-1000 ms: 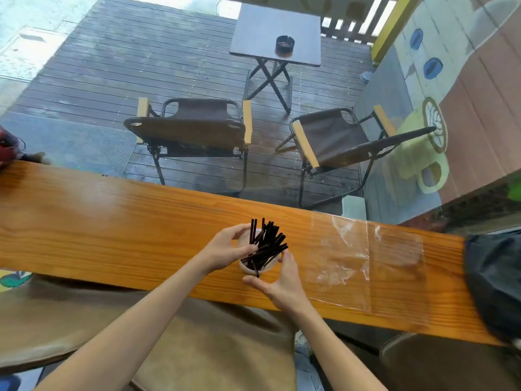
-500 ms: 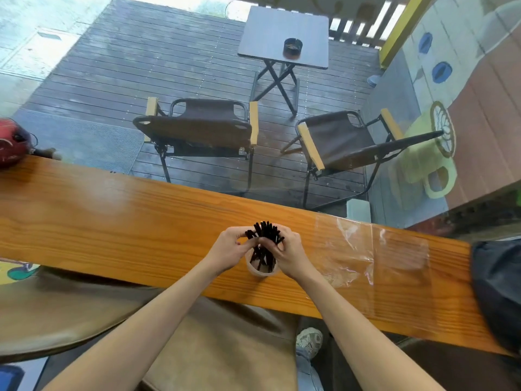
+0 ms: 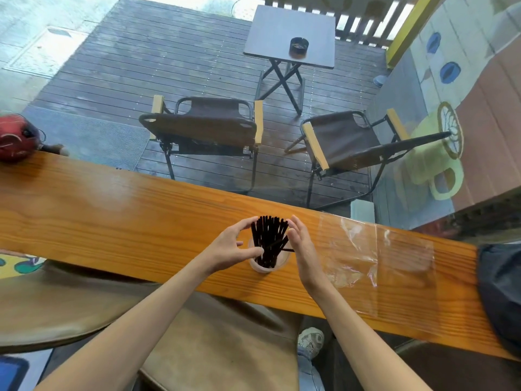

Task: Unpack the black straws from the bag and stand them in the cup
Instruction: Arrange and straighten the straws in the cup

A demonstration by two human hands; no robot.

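Cupping the bundle from both sides, the left hand [image 3: 228,249] and the right hand [image 3: 300,244] bracket the black straws [image 3: 269,238], which stand in the cup [image 3: 269,265] near the worktop's [image 3: 112,221] near edge. The left hand's thumb and fingers curl loosely round the bundle's left side; the right hand's fingers are nearly straight against its right side, so neither hand truly grips. The emptied bag [image 3: 375,263] lies flat just to the right. The risk is tipping: the straws fan out well above the rim, and one lies crosswise low in the bundle. A sideways nudge on letting go could likely topple the light cup toward the near edge, or flick that crossed straw out.
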